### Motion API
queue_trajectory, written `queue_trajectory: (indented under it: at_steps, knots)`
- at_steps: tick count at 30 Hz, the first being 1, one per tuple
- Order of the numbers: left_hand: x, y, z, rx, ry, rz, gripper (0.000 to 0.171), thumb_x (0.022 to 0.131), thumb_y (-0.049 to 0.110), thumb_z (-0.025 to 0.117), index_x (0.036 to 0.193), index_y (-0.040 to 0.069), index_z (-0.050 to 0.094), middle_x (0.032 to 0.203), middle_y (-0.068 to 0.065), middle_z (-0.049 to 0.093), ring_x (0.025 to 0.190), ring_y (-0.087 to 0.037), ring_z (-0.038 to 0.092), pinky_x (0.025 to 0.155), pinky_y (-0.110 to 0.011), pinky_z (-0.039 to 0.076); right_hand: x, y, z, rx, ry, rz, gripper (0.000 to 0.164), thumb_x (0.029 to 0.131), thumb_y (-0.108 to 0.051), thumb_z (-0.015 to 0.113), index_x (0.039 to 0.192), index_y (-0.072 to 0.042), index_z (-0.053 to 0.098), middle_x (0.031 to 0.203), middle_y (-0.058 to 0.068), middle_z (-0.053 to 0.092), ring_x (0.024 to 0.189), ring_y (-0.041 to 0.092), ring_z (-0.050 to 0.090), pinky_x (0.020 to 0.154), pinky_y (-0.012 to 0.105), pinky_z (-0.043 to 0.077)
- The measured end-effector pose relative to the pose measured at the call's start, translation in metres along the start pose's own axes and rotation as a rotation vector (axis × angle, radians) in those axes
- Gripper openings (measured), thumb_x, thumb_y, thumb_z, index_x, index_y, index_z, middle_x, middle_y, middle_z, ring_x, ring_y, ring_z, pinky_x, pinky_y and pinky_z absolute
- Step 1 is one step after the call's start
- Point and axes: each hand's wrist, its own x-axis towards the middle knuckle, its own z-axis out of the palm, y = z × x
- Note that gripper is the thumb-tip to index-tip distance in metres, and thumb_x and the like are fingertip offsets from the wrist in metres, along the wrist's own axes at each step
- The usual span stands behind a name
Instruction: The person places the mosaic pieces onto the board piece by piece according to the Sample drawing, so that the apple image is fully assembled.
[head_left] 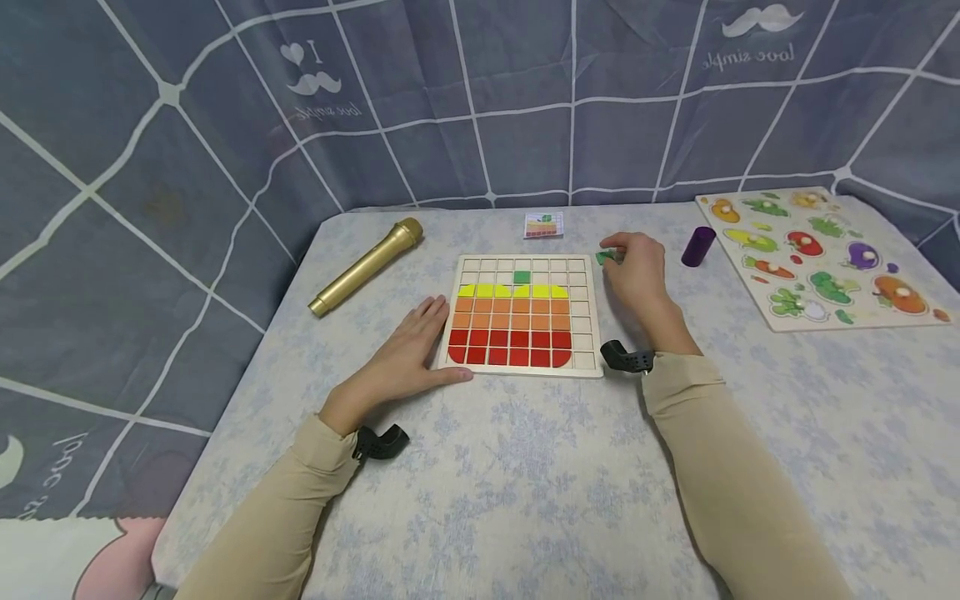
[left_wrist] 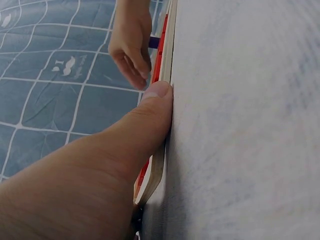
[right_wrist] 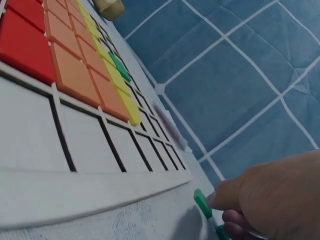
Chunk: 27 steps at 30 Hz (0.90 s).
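Note:
A square wooden grid board [head_left: 586, 358] lies on the table, filled with rows of red tiles [head_left: 519, 348], orange tiles [head_left: 499, 313] and yellow tiles [head_left: 540, 291]. One green tile [head_left: 522, 277] sits above the yellow row. My left hand [head_left: 401, 354] rests at the board's near left corner, fingers along the left side and thumb [left_wrist: 159, 92] against the front edge. Just off the far right corner, my right hand [head_left: 637, 271] pinches a green tile [right_wrist: 202, 203] at its fingertips. Another bit of green [right_wrist: 222, 232] shows lower by the fingers, partly hidden.
Behind the board lies a small picture card [head_left: 543, 225]. A gold microphone [head_left: 367, 267] is at the left. On the right are a purple cylinder [head_left: 698, 247] and a vegetable puzzle board [head_left: 817, 258]. A grey-blue curtain [head_left: 420, 108] hangs behind the table.

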Motion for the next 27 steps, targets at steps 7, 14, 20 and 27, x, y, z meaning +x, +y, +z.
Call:
queue_trajectory:
  at_steps: [7,14,20,27]
  knots:
    - [0.0008,0.0003,-0.0001,-0.003,0.001,-0.007,0.117,0.091,0.056,0.077,0.168,-0.001,0.009,0.177,-0.017,0.005,0.166,-0.031,-0.001,0.135,-0.051,0.004,0.0002,0.0026,-0.0006,-0.059,-0.060,0.006,0.031,0.098,0.004,0.062,0.127,0.007,0.072,0.121,0.032,0.071,0.112,0.047,0.066,0.097,0.057,0.056]
    - [-0.0001,0.0008,0.0001,-0.009,0.002,0.001,0.117,0.092,0.055,0.077,0.168,-0.002,0.010,0.177,-0.018,0.006,0.165,-0.033,0.000,0.135,-0.051,0.005,0.0021,0.0065,0.0022,-0.053,-0.055,0.000,0.024,0.095,-0.003,0.074,0.118,0.004,0.075,0.111,0.028,0.073,0.104,0.041,0.064,0.096,0.054,0.050]
    - [-0.0013,0.0021,-0.0010,-0.010,0.007,0.004,0.116,0.092,0.054,0.078,0.167,-0.003,0.010,0.177,-0.019,0.007,0.165,-0.034,0.001,0.135,-0.051,0.005,0.0023,0.0077,0.0034,-0.020,-0.051,0.024,0.026,0.095,-0.003,0.071,0.119,0.005,0.073,0.110,0.026,0.072,0.103,0.038,0.062,0.098,0.052,0.048]
    - [-0.0006,0.0011,0.0002,0.008,0.005,0.009,0.116,0.092,0.055,0.077,0.167,-0.004,0.010,0.177,-0.019,0.006,0.165,-0.033,0.000,0.135,-0.050,0.005,0.0019,0.0082,0.0028,-0.001,0.012,0.061,0.028,0.089,-0.003,0.073,0.115,0.006,0.074,0.107,0.025,0.075,0.099,0.037,0.067,0.106,0.051,0.043]
